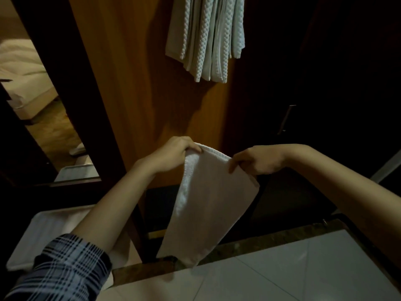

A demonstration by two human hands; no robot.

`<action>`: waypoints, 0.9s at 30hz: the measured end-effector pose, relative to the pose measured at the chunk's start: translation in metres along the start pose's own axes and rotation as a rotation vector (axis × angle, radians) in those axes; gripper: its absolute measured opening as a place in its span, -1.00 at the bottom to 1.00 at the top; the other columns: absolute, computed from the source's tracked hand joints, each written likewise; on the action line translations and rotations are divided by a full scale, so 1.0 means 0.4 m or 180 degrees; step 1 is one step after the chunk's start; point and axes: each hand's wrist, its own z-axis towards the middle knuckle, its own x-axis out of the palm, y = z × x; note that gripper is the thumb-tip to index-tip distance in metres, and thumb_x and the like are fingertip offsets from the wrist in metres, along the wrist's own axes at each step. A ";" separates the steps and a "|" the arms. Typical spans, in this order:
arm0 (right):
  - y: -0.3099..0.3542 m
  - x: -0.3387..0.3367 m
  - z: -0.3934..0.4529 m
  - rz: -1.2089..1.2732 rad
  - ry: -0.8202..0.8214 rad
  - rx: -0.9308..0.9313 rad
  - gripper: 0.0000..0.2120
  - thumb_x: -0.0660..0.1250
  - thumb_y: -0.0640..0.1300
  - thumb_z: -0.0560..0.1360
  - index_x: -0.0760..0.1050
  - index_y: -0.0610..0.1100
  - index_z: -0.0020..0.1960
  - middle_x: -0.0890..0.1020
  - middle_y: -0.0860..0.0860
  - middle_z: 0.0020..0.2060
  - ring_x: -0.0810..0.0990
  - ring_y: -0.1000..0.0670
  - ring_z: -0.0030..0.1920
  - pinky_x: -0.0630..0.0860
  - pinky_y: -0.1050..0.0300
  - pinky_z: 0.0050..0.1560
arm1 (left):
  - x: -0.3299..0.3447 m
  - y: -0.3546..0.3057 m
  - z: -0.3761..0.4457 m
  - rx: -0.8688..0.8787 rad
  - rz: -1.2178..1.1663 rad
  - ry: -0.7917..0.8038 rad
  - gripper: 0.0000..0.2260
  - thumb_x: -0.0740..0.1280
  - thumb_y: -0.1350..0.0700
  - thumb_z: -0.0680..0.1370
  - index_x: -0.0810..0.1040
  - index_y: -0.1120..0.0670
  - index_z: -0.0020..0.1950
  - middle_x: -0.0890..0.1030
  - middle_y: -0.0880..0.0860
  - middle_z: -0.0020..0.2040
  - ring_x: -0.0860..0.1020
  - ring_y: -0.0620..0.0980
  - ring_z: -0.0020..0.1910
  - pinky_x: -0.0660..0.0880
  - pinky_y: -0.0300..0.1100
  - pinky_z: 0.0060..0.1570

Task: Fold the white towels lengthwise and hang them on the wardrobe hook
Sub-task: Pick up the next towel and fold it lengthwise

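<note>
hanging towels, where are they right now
In the head view the hanging towels drape at top centre against the wooden wardrobe panel, above both hands.

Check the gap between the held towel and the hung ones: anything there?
Only bare wardrobe panel between held towel and hung towels, head view.

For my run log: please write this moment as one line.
stage: folding | left hand: grips white towel top corner | right hand: pinches other top corner | hanging towels: on wardrobe panel above
</note>
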 end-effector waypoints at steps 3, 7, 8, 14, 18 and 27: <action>0.020 0.010 -0.004 -0.0667 -0.0318 -0.0141 -0.62 0.22 -0.27 0.53 0.43 0.03 0.28 0.56 0.08 0.04 0.46 0.13 -0.07 0.38 0.31 -0.13 | 0.007 -0.010 -0.006 -0.0084 -0.0081 -0.0153 -0.70 0.17 0.35 0.57 0.57 0.13 0.20 0.45 -0.05 0.04 0.40 -0.17 -0.01 0.30 -0.60 -0.13; 0.033 0.009 -0.014 -0.1596 -0.1371 -0.0604 -0.80 0.29 -0.13 0.52 0.56 0.03 0.12 0.65 0.11 -0.05 0.50 0.13 -0.18 0.31 0.26 -0.14 | -0.001 -0.015 -0.010 -0.0103 -0.0058 -0.0386 -0.73 0.20 0.30 0.58 0.54 0.12 0.23 0.47 -0.02 0.08 0.40 -0.20 -0.01 0.31 -0.54 -0.11; 0.035 0.007 -0.016 -0.1727 -0.1554 -0.0685 -0.82 0.32 -0.09 0.50 0.58 0.05 0.09 0.65 0.12 -0.06 0.53 0.08 -0.13 0.30 0.21 -0.09 | -0.003 -0.017 -0.012 -0.0055 -0.0016 -0.0417 -0.74 0.24 0.27 0.57 0.53 0.12 0.23 0.45 -0.04 0.07 0.39 -0.21 -0.03 0.32 -0.52 -0.11; 0.042 0.010 -0.040 -0.1169 -0.2060 -0.1362 -0.79 0.40 0.04 0.43 0.64 -0.03 -0.01 0.43 0.01 0.29 0.29 -0.03 0.35 0.31 0.01 0.28 | 0.009 -0.030 -0.024 -0.0143 -0.1137 -0.1451 -0.75 0.39 0.42 0.42 0.65 0.10 -0.04 0.57 -0.08 -0.10 0.54 -0.24 -0.11 0.43 -0.55 -0.08; 0.055 0.013 -0.070 -0.0141 -0.2116 -0.1699 -0.80 0.37 -0.04 0.48 0.55 -0.16 -0.23 0.31 0.00 0.45 0.03 0.07 0.52 -0.11 0.10 0.52 | 0.022 -0.053 -0.038 -0.0231 -0.2486 -0.1586 -0.67 0.41 0.39 0.40 0.63 -0.06 -0.07 0.63 -0.13 -0.04 0.62 -0.23 -0.03 0.55 -0.38 -0.10; 0.073 0.007 -0.093 -0.1419 -0.3337 -0.1561 -0.93 0.27 -0.11 0.50 0.50 -0.10 -0.08 0.56 -0.01 -0.38 0.58 -0.08 -0.22 0.26 -0.18 0.37 | 0.002 -0.137 -0.008 0.0029 -0.2915 -0.1142 -0.35 0.38 0.42 0.42 0.33 -0.12 0.35 0.69 0.07 -0.24 0.65 0.03 -0.25 0.58 -0.21 -0.26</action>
